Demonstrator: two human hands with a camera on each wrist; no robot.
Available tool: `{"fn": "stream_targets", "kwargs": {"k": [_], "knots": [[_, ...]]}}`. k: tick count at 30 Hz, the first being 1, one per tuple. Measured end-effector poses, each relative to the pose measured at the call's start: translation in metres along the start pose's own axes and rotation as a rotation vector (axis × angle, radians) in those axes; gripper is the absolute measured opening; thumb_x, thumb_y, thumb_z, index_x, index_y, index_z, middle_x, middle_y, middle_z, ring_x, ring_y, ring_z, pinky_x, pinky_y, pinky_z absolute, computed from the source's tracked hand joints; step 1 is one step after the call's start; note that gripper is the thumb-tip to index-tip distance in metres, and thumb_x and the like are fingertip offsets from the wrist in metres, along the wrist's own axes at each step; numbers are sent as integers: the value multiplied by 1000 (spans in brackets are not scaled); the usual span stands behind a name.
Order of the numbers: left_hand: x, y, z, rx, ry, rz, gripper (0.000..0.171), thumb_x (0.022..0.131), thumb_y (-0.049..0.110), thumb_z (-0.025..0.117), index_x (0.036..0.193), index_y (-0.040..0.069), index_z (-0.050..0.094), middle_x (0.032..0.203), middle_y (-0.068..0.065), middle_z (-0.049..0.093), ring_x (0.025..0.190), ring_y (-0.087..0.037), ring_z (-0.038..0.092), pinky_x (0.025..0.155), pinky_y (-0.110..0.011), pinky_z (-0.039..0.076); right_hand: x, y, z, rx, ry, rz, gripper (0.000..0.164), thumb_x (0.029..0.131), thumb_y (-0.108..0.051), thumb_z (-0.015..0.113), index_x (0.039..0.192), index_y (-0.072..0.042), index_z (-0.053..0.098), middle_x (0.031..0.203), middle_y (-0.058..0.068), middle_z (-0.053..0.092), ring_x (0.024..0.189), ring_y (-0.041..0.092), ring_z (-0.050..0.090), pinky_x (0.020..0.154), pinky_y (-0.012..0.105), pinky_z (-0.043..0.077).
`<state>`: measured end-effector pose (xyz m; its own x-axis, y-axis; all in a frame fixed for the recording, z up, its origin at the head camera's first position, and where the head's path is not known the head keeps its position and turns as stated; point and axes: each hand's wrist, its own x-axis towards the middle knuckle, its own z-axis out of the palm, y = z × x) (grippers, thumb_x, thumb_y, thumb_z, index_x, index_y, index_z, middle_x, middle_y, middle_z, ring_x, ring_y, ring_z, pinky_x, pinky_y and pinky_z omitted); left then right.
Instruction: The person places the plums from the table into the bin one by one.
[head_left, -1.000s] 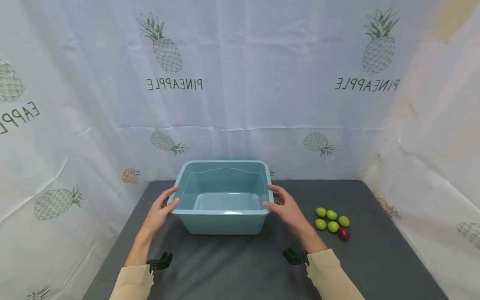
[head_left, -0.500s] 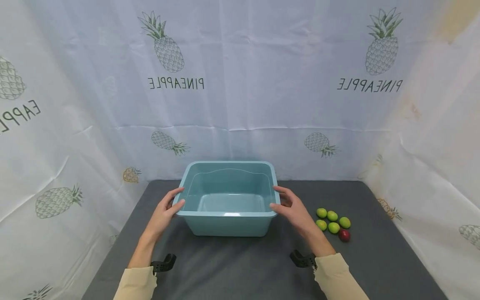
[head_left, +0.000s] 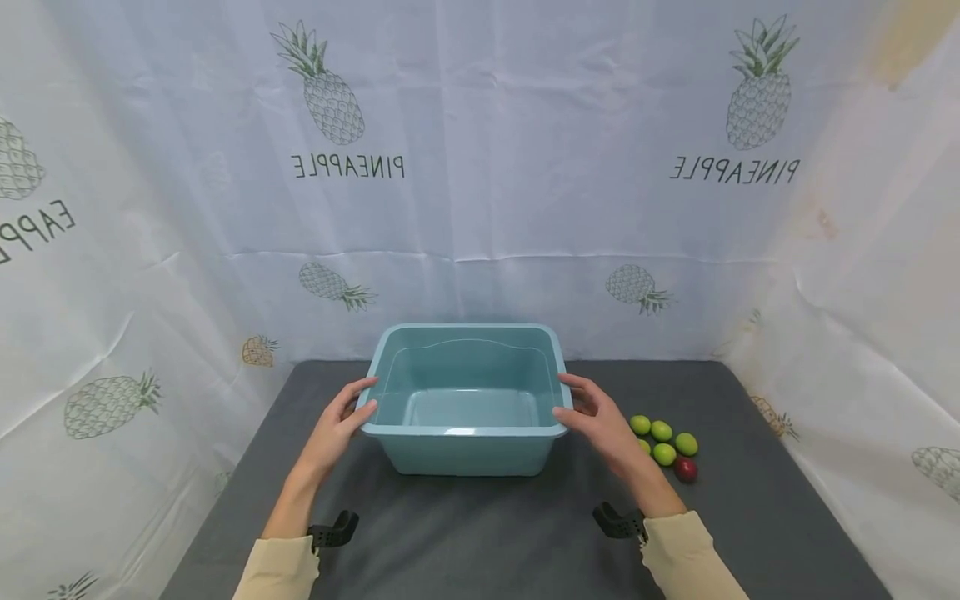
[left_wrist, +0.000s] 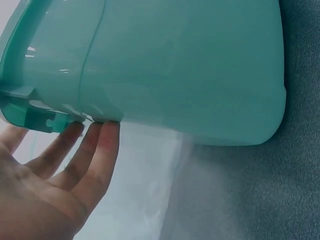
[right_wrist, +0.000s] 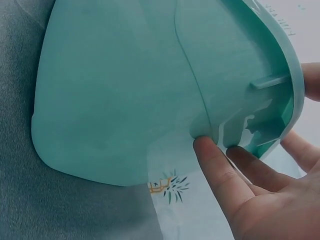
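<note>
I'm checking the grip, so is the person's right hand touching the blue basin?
Touching: the right wrist view shows the right hand with fingertips meeting the outside of the blue basin, no gap visible.

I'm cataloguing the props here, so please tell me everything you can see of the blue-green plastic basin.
The rectangular blue-green plastic basin has rounded corners, a wide rim and smooth, glossy walls narrowing towards its floor. A thin line curves along its far inner wall; a short rib shows beneath the rim. It is upright, with nothing visible inside. The person's bare left grip and right grip hold opposite sides. Whether its base touches the dark grey tabletop is unclear.
</note>
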<state>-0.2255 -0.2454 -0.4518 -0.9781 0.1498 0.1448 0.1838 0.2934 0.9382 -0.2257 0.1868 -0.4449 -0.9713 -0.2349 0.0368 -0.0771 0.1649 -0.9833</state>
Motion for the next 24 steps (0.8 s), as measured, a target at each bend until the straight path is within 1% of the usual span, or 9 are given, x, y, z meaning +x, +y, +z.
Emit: {"fn": "stream_targets", "kwargs": {"k": [6,9,12,16,20,22,24], "knots": [[-2,3,6,-8,-2,4,53,106,28,56,154,10,41,157,-20,36,126,-43,50,84,-36,50,-3,1,-6,-3,8,11,64,99,-25,67,155,-14,38,159,21,36,140,44,41,108,60,37],[-1,4,9,-11,-10,8,54,106,28,56,154,9,40,158,-20,35,129,-42,49,86,-35,49,-6,0,-8,-5,14,19,64,99,-24,67,155,-14,38,159,21,35,141,45,39,108,61,36],[-1,4,11,-15,-15,6,54,106,28,56,154,10,40,158,-19,35,128,-40,50,87,-39,49,-8,0,-10,-15,15,22,64,100,-24,66,156,-15,37,159,21,34,142,45,38,108,62,35],[-2,4,13,-12,-19,4,53,106,29,56,154,12,41,156,-20,37,124,-38,52,86,-41,48,-10,0,-14,-36,23,28,64,99,-26,67,155,-14,38,158,21,36,140,45,41,108,62,36],[-3,5,17,-13,-22,4,53,106,29,56,153,12,42,154,-21,39,124,-39,52,85,-40,47,-13,0,-17,-47,31,32,64,99,-25,67,154,-13,38,157,22,37,139,44,42,107,62,37],[-4,5,19,-16,-22,9,52,106,29,57,153,12,42,153,-21,41,125,-40,52,86,-42,48,-16,0,-18,-49,31,28,64,99,-25,67,155,-12,38,157,23,37,140,45,42,107,63,36],[-5,5,21,-18,-22,18,52,106,28,57,153,11,42,153,-22,40,127,-40,51,91,-45,48,-18,0,-20,-52,32,22,64,99,-24,67,155,-11,37,157,23,37,140,45,41,107,63,36]]}}
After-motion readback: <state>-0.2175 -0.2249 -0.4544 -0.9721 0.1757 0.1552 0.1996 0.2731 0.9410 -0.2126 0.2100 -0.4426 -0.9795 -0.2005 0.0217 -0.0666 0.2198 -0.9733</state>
